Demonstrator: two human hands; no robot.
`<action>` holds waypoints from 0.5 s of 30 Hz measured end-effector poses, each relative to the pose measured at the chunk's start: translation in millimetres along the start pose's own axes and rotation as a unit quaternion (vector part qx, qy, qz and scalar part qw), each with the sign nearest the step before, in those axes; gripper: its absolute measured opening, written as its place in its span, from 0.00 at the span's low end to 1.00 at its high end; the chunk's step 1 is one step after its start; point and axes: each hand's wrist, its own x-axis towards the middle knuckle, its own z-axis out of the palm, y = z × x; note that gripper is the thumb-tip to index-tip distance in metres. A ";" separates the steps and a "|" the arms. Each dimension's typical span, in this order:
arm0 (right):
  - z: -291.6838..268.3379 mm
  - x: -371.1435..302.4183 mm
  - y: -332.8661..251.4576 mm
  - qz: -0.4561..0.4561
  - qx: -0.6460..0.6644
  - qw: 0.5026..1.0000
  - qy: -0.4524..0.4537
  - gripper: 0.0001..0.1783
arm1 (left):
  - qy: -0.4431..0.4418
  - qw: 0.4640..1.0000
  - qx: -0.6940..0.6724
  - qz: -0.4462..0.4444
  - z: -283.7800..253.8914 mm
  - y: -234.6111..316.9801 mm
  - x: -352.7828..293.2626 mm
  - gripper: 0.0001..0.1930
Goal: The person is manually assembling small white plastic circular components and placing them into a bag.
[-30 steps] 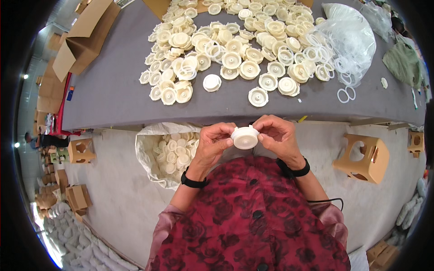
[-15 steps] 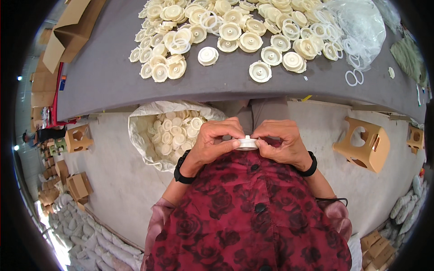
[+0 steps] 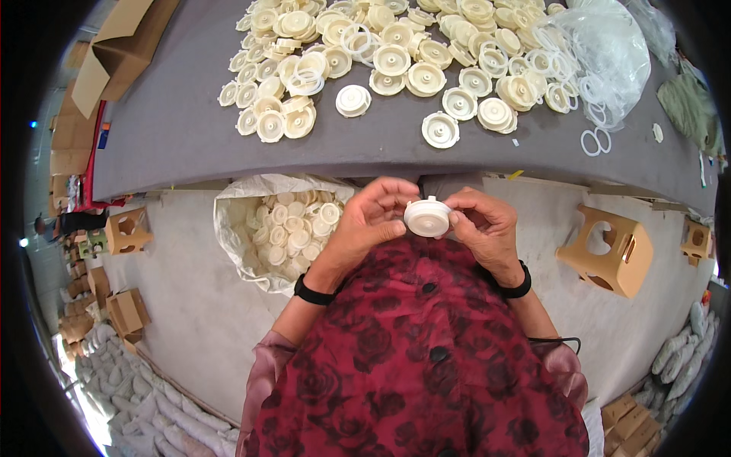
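A round cream plastic cap with small tabs on its rim is tilted so its flat round face shows, just in front of my body. My right hand pinches its right edge between thumb and fingers. Beside its left edge, my left hand is open, the fingers apart from the thumb; the thumb tip is very close to the rim, and whether it touches I cannot tell. Many similar caps lie heaped on the grey-covered table beyond. Thin white rings lie among them and at the right.
Below the table's near edge at left, a white woven sack holds more caps. A clear plastic bag lies on the table at right. Tan plastic stools stand on the floor to both sides. A cardboard box is at far left.
The cap has tipped from edge-on to showing its round face and moved slightly up and right. My left fingers have come off it and spread, while my right hand keeps its grip.
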 end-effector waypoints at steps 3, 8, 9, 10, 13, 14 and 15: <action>1.6 1.6 4.7 -0.003 0.122 0.992 0.030 0.06 | 0.019 0.999 0.005 0.041 -13.3 -30.7 -11.7 0.12; -11.7 -1.3 10.3 -0.019 -0.016 0.998 -0.057 0.06 | -0.004 0.993 0.073 0.089 -20.3 -27.9 -12.7 0.08; -10.6 -1.7 9.5 -0.018 -0.017 0.998 -0.057 0.06 | -0.010 0.989 0.116 0.093 -17.7 -22.2 -13.3 0.07; -7.6 -2.1 7.9 -0.024 -0.040 0.998 -0.043 0.06 | -0.010 0.989 0.115 0.092 -14.8 -16.9 -14.1 0.07; -0.6 1.6 2.5 -0.061 -0.076 0.994 -0.038 0.06 | -0.013 0.978 0.176 0.110 -12.9 -8.8 -15.9 0.08; 0.8 3.8 0.4 -0.093 -0.089 0.990 -0.048 0.07 | -0.021 0.973 0.203 0.109 -14.6 -8.1 -16.7 0.08; 1.8 4.4 -2.2 -0.091 -0.089 0.991 -0.048 0.07 | -0.029 0.967 0.230 0.109 -16.1 -7.8 -17.2 0.08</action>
